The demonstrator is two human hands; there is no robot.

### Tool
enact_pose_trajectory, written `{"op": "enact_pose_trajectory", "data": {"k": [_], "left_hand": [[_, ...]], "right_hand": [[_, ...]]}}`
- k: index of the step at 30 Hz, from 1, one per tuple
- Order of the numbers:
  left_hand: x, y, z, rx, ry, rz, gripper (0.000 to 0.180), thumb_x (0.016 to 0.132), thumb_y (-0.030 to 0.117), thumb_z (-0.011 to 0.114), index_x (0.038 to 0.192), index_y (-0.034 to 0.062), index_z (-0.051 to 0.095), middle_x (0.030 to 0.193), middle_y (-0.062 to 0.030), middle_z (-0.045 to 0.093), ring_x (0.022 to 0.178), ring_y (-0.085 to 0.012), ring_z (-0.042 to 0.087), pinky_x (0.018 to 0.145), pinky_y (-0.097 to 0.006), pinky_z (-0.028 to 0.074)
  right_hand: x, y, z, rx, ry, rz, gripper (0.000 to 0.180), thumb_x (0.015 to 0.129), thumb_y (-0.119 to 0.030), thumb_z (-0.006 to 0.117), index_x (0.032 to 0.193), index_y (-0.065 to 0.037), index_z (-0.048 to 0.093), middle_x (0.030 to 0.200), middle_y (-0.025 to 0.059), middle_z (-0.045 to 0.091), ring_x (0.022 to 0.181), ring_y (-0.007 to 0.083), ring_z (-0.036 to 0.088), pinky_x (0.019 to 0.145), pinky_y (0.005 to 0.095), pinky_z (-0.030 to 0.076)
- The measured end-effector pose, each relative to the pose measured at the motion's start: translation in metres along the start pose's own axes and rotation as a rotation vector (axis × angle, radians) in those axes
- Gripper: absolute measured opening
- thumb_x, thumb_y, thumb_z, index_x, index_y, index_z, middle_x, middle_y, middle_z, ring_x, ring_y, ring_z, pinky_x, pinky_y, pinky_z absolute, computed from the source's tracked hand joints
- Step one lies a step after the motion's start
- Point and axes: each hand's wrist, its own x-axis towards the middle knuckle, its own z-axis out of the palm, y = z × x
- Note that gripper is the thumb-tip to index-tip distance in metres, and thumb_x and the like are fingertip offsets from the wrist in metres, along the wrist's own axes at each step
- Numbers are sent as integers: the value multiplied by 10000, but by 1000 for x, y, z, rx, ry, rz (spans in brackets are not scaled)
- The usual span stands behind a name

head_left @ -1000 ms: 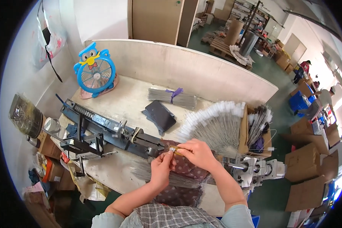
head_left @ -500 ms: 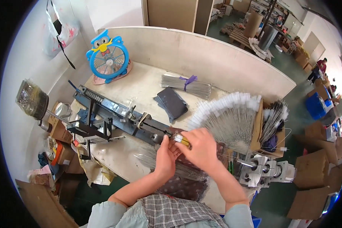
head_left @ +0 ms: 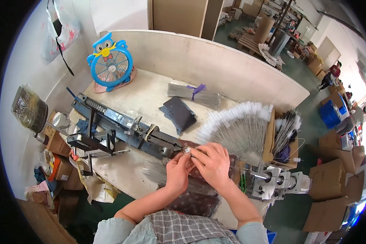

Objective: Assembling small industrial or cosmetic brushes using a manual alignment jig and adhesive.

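My left hand [head_left: 177, 174] and my right hand [head_left: 212, 166] meet at the near end of a long dark metal fixture [head_left: 128, 124] on the bench. Between their fingertips is a small whitish, shiny piece [head_left: 187, 150], too small and covered to identify. Both hands are closed, with thumbs and fingers bent around that piece. Beneath them lies a dark spotted cloth [head_left: 197, 202], and a loose bundle of thin metal wires [head_left: 153, 173] spreads out left of my left hand.
White-tipped wire brushes [head_left: 236, 126] fan out at the right, beside a cardboard box [head_left: 270, 140] of more wires. A metal clamping device [head_left: 278, 183] stands at the right edge. Behind are a dark phone-like slab [head_left: 179, 114], a wire bundle tied in purple [head_left: 194, 94] and a blue fan [head_left: 112, 68].
My right hand has shifted, its fingers now stretched toward the left fingertips. The yellow-and-white piece it held is no longer recognisable; only a whitish bit shows. The view has shifted slightly.
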Motion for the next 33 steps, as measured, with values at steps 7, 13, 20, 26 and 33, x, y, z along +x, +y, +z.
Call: {"op": "enact_pose_trajectory", "data": {"k": [7,13,20,26,33], "left_hand": [[0,-1,6,45,-3,15,168,879,66,525,1028,-12,533,977,-87,610,867,-165,613,801,-300,489],[3,-1,0,25,-2,37,166,876,73,528,1018,-13,532,965,-91,619,852,-166,618,789,-302,489],[0,-2,2,-40,18,-15,212,912,224,469,1005,51,548,945,-53,619,860,-160,599,816,-330,456],[-2,-3,-4,-142,34,-34,225,919,298,452,928,95,547,889,-30,599,866,-164,577,837,-345,434],[-1,-1,2,-149,32,-19,268,926,338,434,931,94,545,878,-34,594,880,-180,567,835,-355,430]], "right_hand": [[-6,11,-13,52,-12,29,216,668,-158,721,880,-134,694,879,-14,626,882,212,560,750,344,423],[-1,-1,-3,96,10,74,382,628,-153,749,995,-95,660,916,28,630,875,234,569,755,355,434],[-9,4,-4,-19,62,125,321,656,-187,742,961,-114,674,936,6,624,884,220,565,737,347,425],[-6,-3,0,7,38,55,229,679,-188,724,897,-128,691,927,0,622,878,213,564,739,343,420],[4,-10,5,23,44,52,304,691,-210,717,979,-129,666,943,-16,611,901,183,549,748,337,408]]}}
